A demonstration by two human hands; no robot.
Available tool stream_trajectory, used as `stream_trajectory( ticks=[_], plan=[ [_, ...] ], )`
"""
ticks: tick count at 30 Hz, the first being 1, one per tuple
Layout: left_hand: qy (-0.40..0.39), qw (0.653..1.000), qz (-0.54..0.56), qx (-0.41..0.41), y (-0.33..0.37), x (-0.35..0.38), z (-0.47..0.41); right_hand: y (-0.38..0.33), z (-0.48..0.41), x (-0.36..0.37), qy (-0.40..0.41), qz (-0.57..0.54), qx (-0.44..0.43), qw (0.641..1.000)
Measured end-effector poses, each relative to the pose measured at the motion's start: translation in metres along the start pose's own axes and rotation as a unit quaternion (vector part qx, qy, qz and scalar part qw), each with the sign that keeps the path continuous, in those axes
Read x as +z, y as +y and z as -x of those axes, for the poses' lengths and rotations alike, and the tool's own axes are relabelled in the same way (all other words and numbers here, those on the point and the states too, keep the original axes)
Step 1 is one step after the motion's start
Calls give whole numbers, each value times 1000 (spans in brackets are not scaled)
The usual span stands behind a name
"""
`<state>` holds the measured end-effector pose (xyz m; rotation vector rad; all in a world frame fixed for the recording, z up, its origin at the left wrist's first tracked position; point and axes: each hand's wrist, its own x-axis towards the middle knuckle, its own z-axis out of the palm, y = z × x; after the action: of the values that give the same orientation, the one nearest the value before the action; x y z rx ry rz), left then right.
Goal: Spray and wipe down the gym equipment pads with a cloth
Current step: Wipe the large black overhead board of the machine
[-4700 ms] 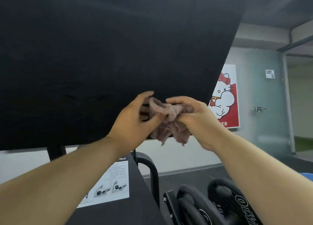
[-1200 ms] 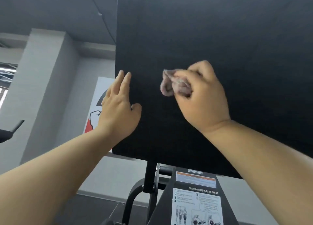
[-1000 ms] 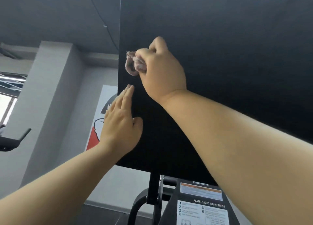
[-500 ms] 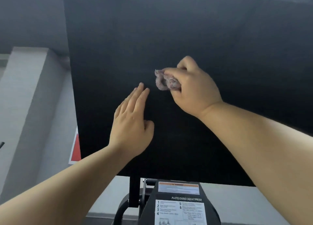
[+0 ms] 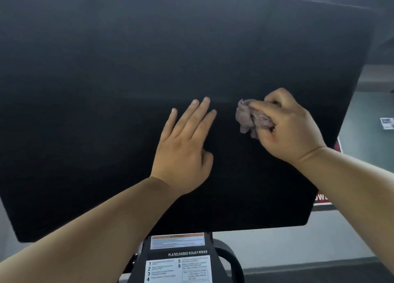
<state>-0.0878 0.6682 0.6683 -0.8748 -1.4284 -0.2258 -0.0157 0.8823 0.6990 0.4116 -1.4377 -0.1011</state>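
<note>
A big black flat pad [image 5: 110, 86] of the squat press machine fills most of the view, tilted up in front of me. My right hand [image 5: 290, 131] grips a crumpled pinkish-grey cloth [image 5: 249, 117] and presses it against the pad, right of its middle. My left hand [image 5: 185, 146] lies flat on the pad with fingers spread, just left of the cloth, holding nothing. No spray bottle is in view.
Below the pad stands the machine's black column with a white instruction label [image 5: 179, 263] reading "plateloaded squat press". A curved black frame tube [image 5: 232, 261] sits beside it. A red poster edge [image 5: 324, 195] and a grey wall show at the right.
My right hand has carried the cloth from the pad's upper left edge across toward the right and lower. My left hand stayed flat on the pad. The view has swung right.
</note>
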Motion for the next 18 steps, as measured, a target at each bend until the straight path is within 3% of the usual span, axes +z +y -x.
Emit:
stream_trajectory(
  ticks=[14, 18],
  plan=[
    [-62, 997, -21, 47, 65, 57, -36, 108, 64, -45, 56, 89, 133, 985],
    [-84, 994, -9, 68, 83, 74, -33, 123, 72, -58, 55, 117, 220, 967]
  ],
)
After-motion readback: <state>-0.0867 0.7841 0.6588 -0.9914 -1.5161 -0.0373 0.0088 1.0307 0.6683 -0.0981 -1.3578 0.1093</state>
